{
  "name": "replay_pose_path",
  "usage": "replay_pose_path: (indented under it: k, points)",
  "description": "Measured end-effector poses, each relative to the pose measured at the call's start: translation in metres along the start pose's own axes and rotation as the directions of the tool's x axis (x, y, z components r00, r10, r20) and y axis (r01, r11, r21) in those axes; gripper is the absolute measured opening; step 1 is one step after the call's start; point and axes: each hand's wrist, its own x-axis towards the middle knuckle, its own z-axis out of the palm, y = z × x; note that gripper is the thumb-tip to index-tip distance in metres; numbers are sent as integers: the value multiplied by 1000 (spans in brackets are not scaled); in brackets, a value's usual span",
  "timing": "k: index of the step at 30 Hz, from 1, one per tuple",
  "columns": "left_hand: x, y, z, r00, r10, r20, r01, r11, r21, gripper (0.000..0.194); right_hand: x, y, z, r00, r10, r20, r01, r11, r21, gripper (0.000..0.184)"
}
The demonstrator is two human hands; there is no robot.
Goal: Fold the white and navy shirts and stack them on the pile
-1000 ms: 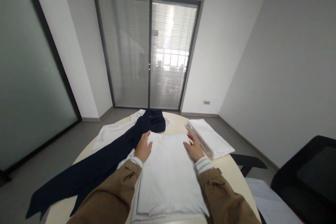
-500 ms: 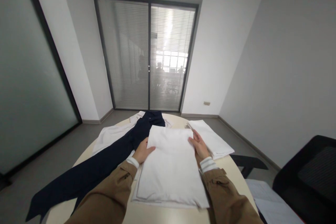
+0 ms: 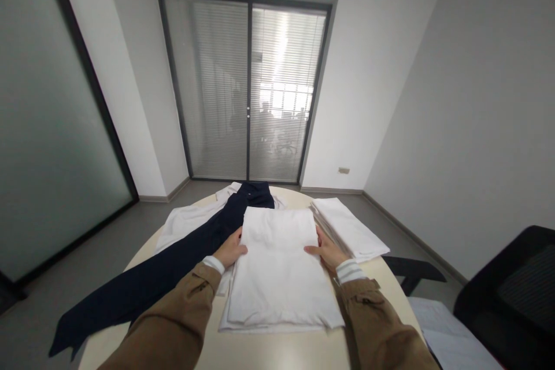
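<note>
A folded white garment (image 3: 284, 266), a rectangle of several layers, lies in front of me on the round table. My left hand (image 3: 231, 248) grips its left edge, thumb on top and fingers tucked out of sight behind. At the right edge my right hand (image 3: 328, 251) holds it the same way, thumb lying on the upper face. Dark navy trousers (image 3: 182, 263) stretch diagonally across the table beside my left hand, their legs hanging over the near left edge. Past my right hand lies a stack of folded white cloth (image 3: 349, 228).
More white clothing (image 3: 186, 222) is spread beneath the trousers. The pale round table (image 3: 286, 352) carries everything. To the right stand a black mesh chair (image 3: 515, 283) and some light bluish cloth (image 3: 453, 329). A glass door with blinds (image 3: 247, 87) is at the far wall.
My right hand has slid slightly down the garment's right edge, its thumb reaching further over the top. The garment has shifted slightly left, with its near edge a little farther from me.
</note>
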Motion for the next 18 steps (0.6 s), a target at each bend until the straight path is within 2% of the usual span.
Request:
replay_pose_path:
  k: [3, 5, 8, 11, 15, 18]
  points:
    - [-2, 3, 2, 1000, 8, -13, -10, 991, -134, 74, -2, -1, 0, 1000, 22, -22, -22, 1000, 17, 96]
    - [-1, 5, 3, 998, 39, -46, -46, 986, -160, 68, -3, 0, -1, 999, 33, 0, -33, 995, 91, 88]
    - [1, 8, 2, 995, 60, -84, -71, 987, -144, 54, 0, 4, -4, 999, 27, 33, -34, 971, 237, 64]
    - [0, 13, 1, 992, 43, -121, -53, 995, -82, 42, 6, 11, -7, 1000, 5, -27, 3, 956, 295, 53]
    - [-4, 19, 3, 984, 59, -169, -66, 997, -40, 35, 9, 20, -15, 990, -69, -123, 86, 988, 130, 56]
    - [-7, 19, 5, 980, 75, -185, -89, 994, -70, 39, 9, 23, -25, 992, -94, -82, 96, 995, 20, 45]
